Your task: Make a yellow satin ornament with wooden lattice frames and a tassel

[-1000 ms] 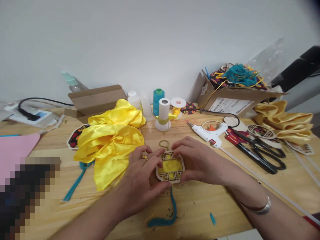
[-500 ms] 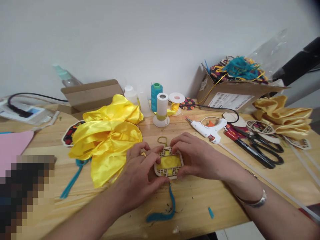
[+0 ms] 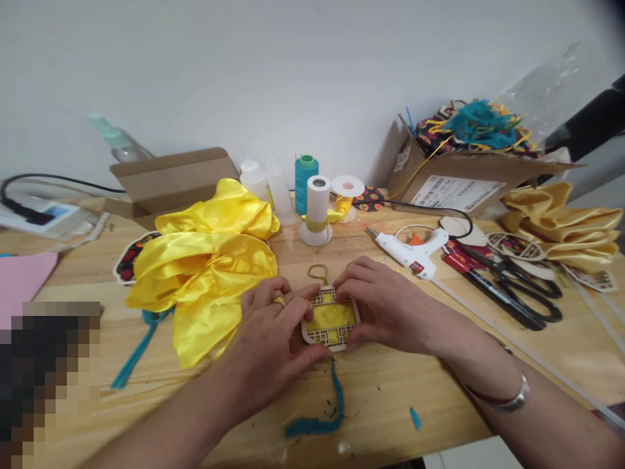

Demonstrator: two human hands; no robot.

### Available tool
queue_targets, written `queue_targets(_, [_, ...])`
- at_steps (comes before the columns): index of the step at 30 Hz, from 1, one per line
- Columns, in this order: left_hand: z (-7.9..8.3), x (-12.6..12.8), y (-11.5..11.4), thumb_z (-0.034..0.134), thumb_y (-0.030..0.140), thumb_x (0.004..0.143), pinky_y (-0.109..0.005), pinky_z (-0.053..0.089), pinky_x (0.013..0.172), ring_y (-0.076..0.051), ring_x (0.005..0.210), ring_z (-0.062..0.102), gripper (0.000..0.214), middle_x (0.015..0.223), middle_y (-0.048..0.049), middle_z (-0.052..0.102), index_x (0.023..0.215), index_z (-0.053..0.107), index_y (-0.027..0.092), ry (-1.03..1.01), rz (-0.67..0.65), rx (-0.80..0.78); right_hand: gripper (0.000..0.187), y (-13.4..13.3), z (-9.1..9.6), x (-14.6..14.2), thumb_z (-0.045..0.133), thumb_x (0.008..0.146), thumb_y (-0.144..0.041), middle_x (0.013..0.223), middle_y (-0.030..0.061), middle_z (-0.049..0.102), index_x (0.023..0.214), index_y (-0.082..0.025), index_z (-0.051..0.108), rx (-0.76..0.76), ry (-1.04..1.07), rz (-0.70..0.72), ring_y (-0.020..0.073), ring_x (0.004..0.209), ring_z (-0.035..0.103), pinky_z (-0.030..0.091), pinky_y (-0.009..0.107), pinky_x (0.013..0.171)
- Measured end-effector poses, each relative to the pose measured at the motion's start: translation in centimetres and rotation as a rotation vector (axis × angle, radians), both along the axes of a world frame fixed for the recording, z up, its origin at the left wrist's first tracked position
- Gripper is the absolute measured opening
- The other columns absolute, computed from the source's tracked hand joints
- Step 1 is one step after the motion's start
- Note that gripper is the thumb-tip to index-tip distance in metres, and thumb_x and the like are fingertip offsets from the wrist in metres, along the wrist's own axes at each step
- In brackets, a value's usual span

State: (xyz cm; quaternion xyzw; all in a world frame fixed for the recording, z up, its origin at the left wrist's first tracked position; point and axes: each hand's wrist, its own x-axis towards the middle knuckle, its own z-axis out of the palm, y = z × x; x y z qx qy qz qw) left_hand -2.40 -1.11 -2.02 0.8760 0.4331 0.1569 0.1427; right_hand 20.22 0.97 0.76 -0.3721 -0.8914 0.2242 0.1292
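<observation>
A small wooden lattice frame (image 3: 331, 317) with yellow fabric in its middle lies on the wooden table. My left hand (image 3: 280, 332) grips its left side, fingers along the upper edge and thumb at the lower edge. Closed on the right side is my right hand (image 3: 378, 309), its fingertips on the upper right corner and thumb near the lower right. A cord loop (image 3: 318, 271) sticks out at the frame's top. From the bottom hangs a teal tassel (image 3: 319, 423), curved to the left on the table. The frame's underside is hidden.
Bunched yellow satin (image 3: 209, 260) lies left of my hands. Thread spools (image 3: 318, 202) stand behind. To the right are a white glue gun (image 3: 413, 251), a black-and-red marker-like tool (image 3: 493, 293) and black scissors (image 3: 522, 280). A cardboard box (image 3: 454, 185) stands at the back right.
The camera view has shifted slightly. Both hands keep the same hold on the frame, which has hardly moved.
</observation>
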Motion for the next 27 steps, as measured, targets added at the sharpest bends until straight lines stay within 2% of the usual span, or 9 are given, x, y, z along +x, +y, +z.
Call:
queue_targets(7, [0.04, 0.10, -0.04, 0.065, 0.052, 0.073, -0.048, 0.030, 0.086, -0.029, 0.106, 0.042, 0.035, 0.125, -0.0006, 0.062, 0.091, 0.055, 0.025, 0.031, 0.005, 0.007, 0.037, -0.06, -0.04, -0.10, 0.075, 0.070, -0.040, 0.097, 0.0063, 0.058, 0.095, -0.016, 0.061, 0.014, -0.062, -0.002, 0.0220, 0.095, 0.048, 0.040, 0.035, 0.081])
queue_targets(20, [0.34, 0.35, -0.42, 0.066, 0.042, 0.075, -0.051, 0.031, 0.090, -0.032, 0.112, 0.040, 0.026, 0.131, -0.0019, 0.057, 0.088, 0.054, 0.023, 0.006, 0.013, -0.017, 0.037, -0.26, 0.17, 0.00, 0.073, 0.072, -0.040, 0.102, 0.0077, 0.057, 0.096, -0.016, 0.058, 0.029, -0.055, 0.001, 0.0220, 0.097, 0.047, 0.040, 0.036, 0.083])
queue_targets(27, [0.38, 0.20, -0.47, 0.064, 0.051, 0.073, -0.054, 0.031, 0.092, -0.034, 0.116, 0.040, 0.036, 0.135, -0.0068, 0.053, 0.092, 0.053, 0.023, -0.016, 0.038, -0.043, 0.036, -0.27, 0.28, 0.05, 0.072, 0.074, -0.038, 0.104, 0.0080, 0.057, 0.098, -0.016, 0.058, 0.019, -0.026, 0.017, 0.0216, 0.099, 0.047, 0.040, 0.038, 0.086])
